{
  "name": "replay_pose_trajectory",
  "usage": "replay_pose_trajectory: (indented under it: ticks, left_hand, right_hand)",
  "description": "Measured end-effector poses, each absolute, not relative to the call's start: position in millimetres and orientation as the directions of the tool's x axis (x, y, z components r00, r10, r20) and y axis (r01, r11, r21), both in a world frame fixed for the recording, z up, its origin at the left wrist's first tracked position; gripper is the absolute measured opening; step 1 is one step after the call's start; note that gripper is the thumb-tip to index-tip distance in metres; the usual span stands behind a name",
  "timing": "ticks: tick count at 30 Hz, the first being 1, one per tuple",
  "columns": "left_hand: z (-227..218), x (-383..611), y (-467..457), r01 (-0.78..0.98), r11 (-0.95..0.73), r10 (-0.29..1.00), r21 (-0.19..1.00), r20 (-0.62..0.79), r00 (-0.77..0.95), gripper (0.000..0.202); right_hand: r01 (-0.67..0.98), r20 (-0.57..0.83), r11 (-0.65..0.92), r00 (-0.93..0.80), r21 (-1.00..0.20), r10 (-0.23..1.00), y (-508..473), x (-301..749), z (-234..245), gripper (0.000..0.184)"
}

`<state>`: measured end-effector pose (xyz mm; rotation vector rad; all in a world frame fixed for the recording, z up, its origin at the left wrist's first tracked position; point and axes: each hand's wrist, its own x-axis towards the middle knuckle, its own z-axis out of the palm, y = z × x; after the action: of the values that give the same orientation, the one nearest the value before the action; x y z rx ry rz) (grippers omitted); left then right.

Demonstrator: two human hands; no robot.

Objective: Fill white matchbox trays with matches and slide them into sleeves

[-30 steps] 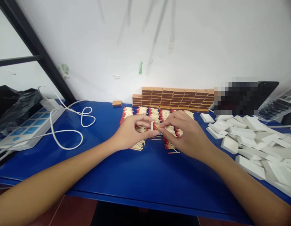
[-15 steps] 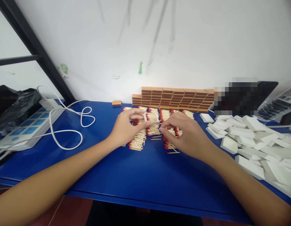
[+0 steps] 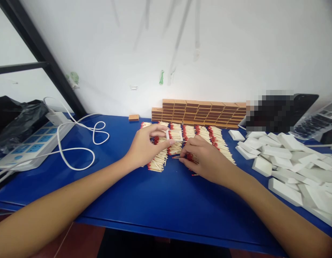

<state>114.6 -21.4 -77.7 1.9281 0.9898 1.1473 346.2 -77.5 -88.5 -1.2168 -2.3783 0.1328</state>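
A small white tray of matches sits in the left hand while the right hand dips toward loose matchsticks.
The left hand point(image 3: 146, 148) holds the white tray point(image 3: 167, 134) between thumb and fingers, raised over the rows of matches point(image 3: 221, 143) near the middle of the blue table point(image 3: 160, 204); red-tipped sticks lie side by side inside it. The right hand point(image 3: 202, 157), just beside the tray, is curled with thumb and fingertips close together at the near ends of the rows; whether a match is pinched there cannot be told. Behind, brown matchboxes point(image 3: 195, 111) stand stacked against the wall point(image 3: 123, 46), one single box point(image 3: 133, 117) well to their left. A heap of white boxes point(image 3: 279, 152) spreads at the right.
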Motion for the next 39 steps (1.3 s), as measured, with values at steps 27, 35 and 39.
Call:
replay_pose_trajectory:
  ticks: [27, 35, 39]
  left_hand:
    - [-76.1, 113.8, -22.1, 0.274, -0.516, 0.837, 0.811, 0.41, 0.362, 0.039]
    - [-78.3, 114.0, -22.7, 0.304, -0.549, 0.819, 0.778, 0.429, 0.382, 0.041]
    - [-77.6, 113.5, -23.0, 0.334, -0.571, 0.807, 0.749, 0.44, 0.393, 0.04]
  right_hand:
    - [0.705, 0.305, 0.604, -0.522, -0.372, 0.797, -81.3, 342.8, -84.1, 0.009]
    - [0.723, 0.205, 0.594, -0.56, -0.353, 0.803, -83.1, 340.7, -80.8, 0.014]
    - [0.688, 0.314, 0.629, -0.546, -0.361, 0.777, -82.2, 343.7, -78.6, 0.012]
